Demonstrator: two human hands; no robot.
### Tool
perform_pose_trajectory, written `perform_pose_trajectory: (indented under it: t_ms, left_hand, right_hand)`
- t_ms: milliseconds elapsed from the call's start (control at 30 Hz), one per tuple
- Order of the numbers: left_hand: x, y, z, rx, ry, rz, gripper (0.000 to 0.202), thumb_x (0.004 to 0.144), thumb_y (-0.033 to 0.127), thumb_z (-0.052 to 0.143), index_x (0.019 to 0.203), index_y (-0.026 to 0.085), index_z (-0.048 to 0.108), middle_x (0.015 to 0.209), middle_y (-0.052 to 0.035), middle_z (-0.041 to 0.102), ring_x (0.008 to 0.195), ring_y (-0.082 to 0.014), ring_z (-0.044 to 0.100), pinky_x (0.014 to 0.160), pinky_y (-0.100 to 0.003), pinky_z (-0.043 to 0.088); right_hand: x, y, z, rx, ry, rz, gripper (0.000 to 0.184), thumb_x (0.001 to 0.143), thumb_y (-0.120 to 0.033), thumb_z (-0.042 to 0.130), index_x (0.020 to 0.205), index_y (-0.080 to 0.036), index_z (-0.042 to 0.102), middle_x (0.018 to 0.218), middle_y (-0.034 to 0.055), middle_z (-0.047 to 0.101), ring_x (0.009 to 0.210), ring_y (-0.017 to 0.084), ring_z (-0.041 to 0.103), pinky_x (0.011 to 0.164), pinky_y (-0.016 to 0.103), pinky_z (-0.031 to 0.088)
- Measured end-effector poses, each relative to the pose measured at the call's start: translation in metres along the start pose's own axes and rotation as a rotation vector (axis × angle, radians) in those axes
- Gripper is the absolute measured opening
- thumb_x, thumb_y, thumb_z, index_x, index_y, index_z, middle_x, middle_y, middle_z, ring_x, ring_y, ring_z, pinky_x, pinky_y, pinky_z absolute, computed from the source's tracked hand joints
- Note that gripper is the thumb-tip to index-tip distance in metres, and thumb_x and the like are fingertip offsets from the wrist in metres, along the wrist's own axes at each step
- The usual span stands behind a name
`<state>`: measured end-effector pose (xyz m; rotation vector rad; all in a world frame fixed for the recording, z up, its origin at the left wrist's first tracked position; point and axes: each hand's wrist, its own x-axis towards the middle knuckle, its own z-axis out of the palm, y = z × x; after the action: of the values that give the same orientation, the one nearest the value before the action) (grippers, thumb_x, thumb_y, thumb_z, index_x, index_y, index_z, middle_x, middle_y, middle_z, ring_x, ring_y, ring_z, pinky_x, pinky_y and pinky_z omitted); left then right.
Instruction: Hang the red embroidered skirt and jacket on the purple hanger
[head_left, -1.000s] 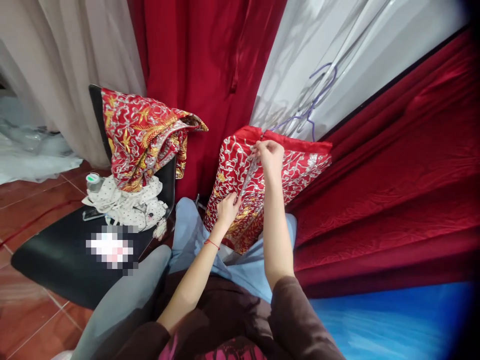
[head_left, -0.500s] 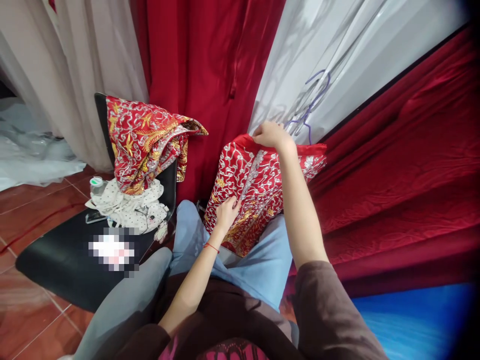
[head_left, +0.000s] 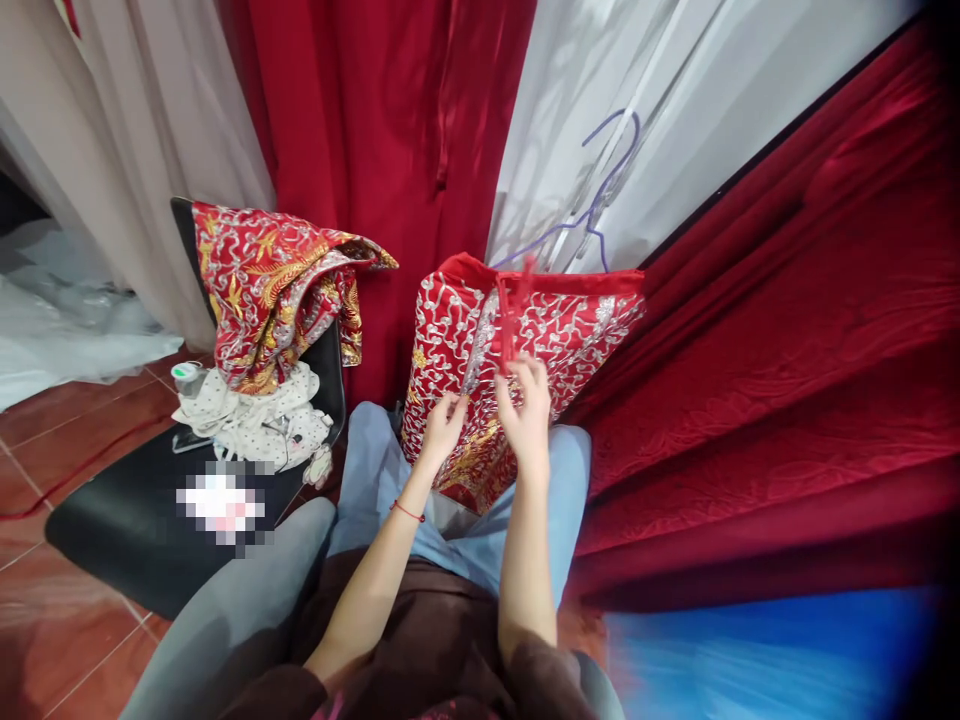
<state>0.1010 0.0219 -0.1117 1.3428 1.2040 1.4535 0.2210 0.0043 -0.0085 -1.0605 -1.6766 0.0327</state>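
Observation:
A red skirt-like garment (head_left: 566,330) with silver and gold embroidery and a plain red top band hangs down between my knees. A purple hanger (head_left: 592,205) shows above the band. My left hand (head_left: 442,432) is closed in a pinch on the garment's front, beside a silver-trimmed edge. My right hand (head_left: 529,400) pinches a red ribbon (head_left: 507,325) in front of the embroidered cloth. The ribbon's upper part is blurred near the band.
To the left, a black chair (head_left: 135,530) holds another red embroidered cloth (head_left: 262,290) over its back. White dotted fabric (head_left: 255,425), a bottle (head_left: 187,377) and a phone-like item lie on its seat. Red curtains (head_left: 772,330) and white drapes (head_left: 600,70) stand close ahead and right.
My right hand has come down from the top band to the garment's front and now has the red ribbon. More of the hanger shows. My left hand stays at the silver-trimmed edge.

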Motion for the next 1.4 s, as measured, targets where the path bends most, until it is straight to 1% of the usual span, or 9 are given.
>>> perform_pose_trajectory:
  t_ms: [100,200,367,467,633,800,1000,1167,1400]
  left_hand:
    - [0.003,0.018,0.003,-0.138,-0.016,-0.039,0.027,0.096,0.041,0.045,0.084,0.019,0.054,0.076,-0.0003,0.061,0.069,-0.0124,0.060,0.064,-0.022,0.046]
    - [0.011,0.043,0.006,-0.218,-0.004,-0.064,0.029,0.097,0.041,0.045,0.090,0.018,0.060,0.092,-0.0053,0.069,0.081,-0.0140,0.065,0.069,-0.023,0.050]
    - [0.011,0.067,0.014,-0.316,-0.122,0.016,0.033,0.090,0.048,0.058,0.090,0.017,0.067,0.094,-0.0061,0.072,0.087,-0.0162,0.067,0.079,-0.026,0.053]
    - [0.005,0.064,0.018,-0.280,-0.124,0.021,0.039,0.090,0.053,0.057,0.091,0.015,0.069,0.089,-0.0066,0.073,0.081,-0.0169,0.067,0.074,-0.027,0.053]
    - [0.003,0.050,0.019,-0.231,-0.065,0.039,0.040,0.097,0.049,0.045,0.102,0.017,0.068,0.103,-0.0083,0.073,0.101,-0.0184,0.068,0.094,-0.030,0.052]
    - [-0.002,0.050,0.021,-0.330,-0.203,-0.085,0.045,0.098,0.052,0.042,0.118,0.019,0.064,0.112,-0.0109,0.072,0.106,-0.0219,0.068,0.086,-0.032,0.056]
    - [-0.009,0.051,0.022,-0.293,-0.211,0.011,0.042,0.090,0.052,0.057,0.106,0.015,0.070,0.113,-0.0107,0.072,0.109,-0.0234,0.066,0.099,-0.033,0.051]
    - [-0.010,0.043,0.016,-0.291,-0.208,0.047,0.038,0.093,0.048,0.054,0.107,0.017,0.071,0.113,-0.0083,0.073,0.111,-0.0219,0.066,0.104,-0.033,0.048]
    - [-0.018,0.051,0.001,-0.211,-0.324,0.128,0.038,0.097,0.044,0.049,0.119,0.020,0.069,0.133,-0.0079,0.065,0.128,-0.0217,0.057,0.115,-0.034,0.039]
  right_hand:
    - [-0.027,0.011,-0.001,0.153,-0.187,0.086,0.019,0.088,-0.018,0.046,0.092,-0.023,0.063,0.099,0.0065,0.063,0.094,0.021,0.062,0.089,0.038,0.050]
    - [-0.037,0.010,-0.007,0.246,-0.343,0.104,0.027,0.082,-0.012,0.044,0.098,-0.023,0.064,0.100,0.0055,0.067,0.096,0.021,0.063,0.090,0.036,0.049]
    - [-0.040,0.004,-0.017,0.306,-0.364,0.118,0.039,0.079,-0.009,0.040,0.105,-0.023,0.065,0.106,0.0053,0.069,0.100,0.021,0.063,0.095,0.035,0.047]
    - [-0.043,0.007,-0.021,0.326,-0.358,0.174,0.041,0.080,-0.010,0.039,0.108,-0.024,0.066,0.105,0.0042,0.069,0.096,0.021,0.064,0.092,0.036,0.049]
    - [-0.045,0.014,-0.024,0.511,-0.329,0.309,0.031,0.094,-0.025,0.039,0.118,-0.026,0.059,0.114,0.0063,0.069,0.093,0.020,0.069,0.090,0.038,0.053]
    - [-0.046,0.012,-0.016,0.524,-0.260,0.410,0.033,0.099,-0.037,0.042,0.130,-0.028,0.045,0.115,0.0073,0.069,0.088,0.018,0.070,0.081,0.034,0.057]
    - [-0.048,0.010,-0.014,0.355,-0.414,0.345,0.025,0.095,-0.034,0.048,0.118,-0.026,0.055,0.099,0.0039,0.071,0.085,0.020,0.070,0.074,0.032,0.054]
    - [-0.046,0.005,-0.013,0.264,-0.270,0.383,0.018,0.093,-0.036,0.052,0.105,-0.025,0.058,0.101,0.0054,0.072,0.078,0.019,0.068,0.071,0.031,0.051]
    - [-0.050,0.004,-0.002,0.133,-0.310,0.385,0.017,0.090,-0.038,0.054,0.084,-0.023,0.061,0.059,-0.0043,0.053,0.053,0.014,0.047,0.057,0.026,0.034]
